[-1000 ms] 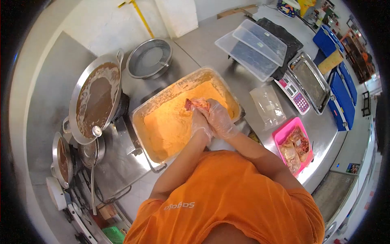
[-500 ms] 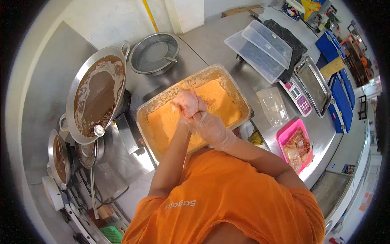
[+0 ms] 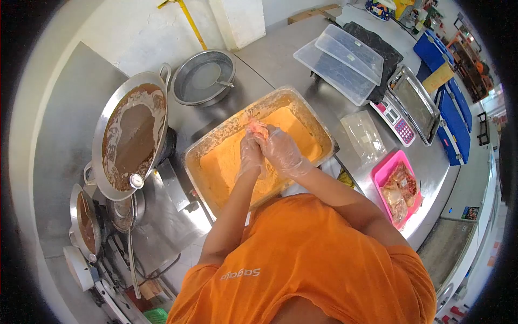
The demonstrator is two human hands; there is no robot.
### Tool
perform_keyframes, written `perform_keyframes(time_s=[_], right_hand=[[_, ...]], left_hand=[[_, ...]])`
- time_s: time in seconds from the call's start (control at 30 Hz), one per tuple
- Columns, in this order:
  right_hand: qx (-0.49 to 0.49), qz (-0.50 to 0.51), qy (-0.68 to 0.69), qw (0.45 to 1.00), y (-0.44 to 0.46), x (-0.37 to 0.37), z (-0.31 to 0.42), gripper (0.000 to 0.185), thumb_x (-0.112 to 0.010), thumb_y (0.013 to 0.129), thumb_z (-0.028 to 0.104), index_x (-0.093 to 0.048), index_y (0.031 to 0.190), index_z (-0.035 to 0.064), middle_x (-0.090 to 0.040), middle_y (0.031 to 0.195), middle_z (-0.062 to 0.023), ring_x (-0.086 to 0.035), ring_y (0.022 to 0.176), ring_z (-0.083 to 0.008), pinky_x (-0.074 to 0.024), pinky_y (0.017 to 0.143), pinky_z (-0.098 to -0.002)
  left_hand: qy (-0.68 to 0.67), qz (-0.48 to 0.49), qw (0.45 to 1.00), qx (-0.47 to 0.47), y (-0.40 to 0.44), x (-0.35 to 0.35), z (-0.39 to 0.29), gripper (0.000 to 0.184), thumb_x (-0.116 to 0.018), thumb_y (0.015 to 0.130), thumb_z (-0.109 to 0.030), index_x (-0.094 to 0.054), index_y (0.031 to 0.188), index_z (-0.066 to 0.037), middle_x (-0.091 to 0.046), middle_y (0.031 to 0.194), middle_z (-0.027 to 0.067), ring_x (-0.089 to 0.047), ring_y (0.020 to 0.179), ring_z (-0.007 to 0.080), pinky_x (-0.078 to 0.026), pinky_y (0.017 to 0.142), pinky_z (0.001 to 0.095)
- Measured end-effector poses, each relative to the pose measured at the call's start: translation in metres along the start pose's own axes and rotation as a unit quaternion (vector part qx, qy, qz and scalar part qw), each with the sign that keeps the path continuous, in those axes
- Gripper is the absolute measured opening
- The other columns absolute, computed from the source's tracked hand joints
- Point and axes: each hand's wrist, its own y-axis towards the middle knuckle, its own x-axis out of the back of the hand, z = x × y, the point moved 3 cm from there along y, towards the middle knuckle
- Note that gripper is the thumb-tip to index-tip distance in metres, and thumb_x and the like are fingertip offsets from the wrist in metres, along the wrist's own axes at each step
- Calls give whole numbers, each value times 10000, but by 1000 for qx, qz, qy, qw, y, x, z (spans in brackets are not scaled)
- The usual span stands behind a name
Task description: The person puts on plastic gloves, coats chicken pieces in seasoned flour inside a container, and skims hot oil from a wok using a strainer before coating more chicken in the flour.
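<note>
1. Stainless worktop (image 3: 275,54), against a white wall.
2. Wok (image 3: 99,135), two-handled, containing brown liquid; well to the left of the hands.
3. Metal tub (image 3: 218,139), rectangular, caked along its far wall, holding loose orange-yellow powder (image 3: 226,162).
4. Round basin (image 3: 210,101), metal, beyond the tub's far left corner.
5. Pink tray (image 3: 377,173), with bagged pieces; right of the tub.
6. Left hand (image 3: 251,153) and right hand (image 3: 283,151), in clear gloves, side by side above the powder; fingers of both curled in and closed round one item.
7. Pink piece, apparently raw meat (image 3: 257,128), above the tub, its tip protruding past the fingers; remainder hidden.
8. Hazard, judged: piece could slip into the powder and scatter it; cause, slick plastic on damp meat.
9. Change from half a second ago: piece's broad pale side then displayed, now mostly covered by the hands.
</note>
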Motion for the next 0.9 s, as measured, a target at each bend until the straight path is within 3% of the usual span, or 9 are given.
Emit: perform_keyframes(time_s=[0.07,0.17,0.23,0.37,0.5,0.63,0.73,0.83,0.9], right_hand=[[-18,70,-30,997,1,12,12,400,-579,1009,356,-603,1122,-28,-679,933,-270,-671,866,-472,-545,735,-515],[0,169,12,986,-5,22,33,413,-572,1015,351,-598,1152,-38,-681,952,-268,-676,864,-465,-552,736,-501],[6,175,-29,984,-15,20,49,399,-576,1015,339,-603,1164,-31,-675,966,-254,-675,875,-450,-550,742,-491],[10,107,-112,988,-21,26,56,389,-606,994,315,-591,1179,-27,-654,975,-248,-674,888,-420,-539,749,-488],[33,29,-64,997,-5,58,72,385,-621,976,296,-566,1159,-37,-648,988,-283,-669,899,-435,-538,750,-497],[-37,45,-45,997,2,21,39,357,-589,1001,270,-573,1166,-46,-668,975,-268,-662,907,-467,-541,771,-533],[5,5,10,1000,3,17,27,326,-580,1001,248,-586,1167,-33,-677,974,-260,-661,910,-468,-541,765,-533],[23,20,-4,1000,5,18,32,308,-563,1008,251,-609,1142,-22,-679,956,-259,-663,906,-463,-542,757,-531],[17,41,-25,999,5,24,43,304,-550,1014,264,-629,1113,-12,-680,932,-260,-667,886,-462,-543,742,-529]], left_hand=[[35,38,997,60,-3,11,2,465,-412,1100,-486,-615,1283,-110,-674,1110,29,-634,944,154,-537,865,343],[-162,67,946,272,-43,14,-52,449,-416,1090,-513,-618,1262,-150,-676,1108,25,-629,989,173,-531,904,377],[-328,39,888,321,-62,10,-63,451,-429,1075,-552,-628,1204,-169,-675,1094,24,-619,1005,189,-521,917,390],[-380,66,891,239,-37,7,-51,545,-557,973,-642,-650,1149,-134,-636,1000,23,-607,930,195,-518,812,376],[-219,-17,953,210,-21,8,-59,487,-518,1036,-560,-634,1147,-100,-639,1001,15,-606,923,167,-510,824,307],[-145,-30,980,132,-32,-12,-72,414,-467,1089,-452,-632,1169,-81,-621,986,-5,-590,890,114,-499,796,255],[-87,-37,994,57,-37,-9,-60,514,-426,1090,-517,-570,1311,-77,-614,1157,33,-589,1003,153,-491,905,316],[-109,-45,985,126,-37,-8,-63,503,-383,1104,-505,-571,1324,-94,-616,1235,33,-597,1116,175,-473,980,325],[-204,-40,971,114,-36,-14,-72,473,-353,1115,-468,-570,1332,-110,-604,1293,43,-594,1160,199,-468,1007,340]])
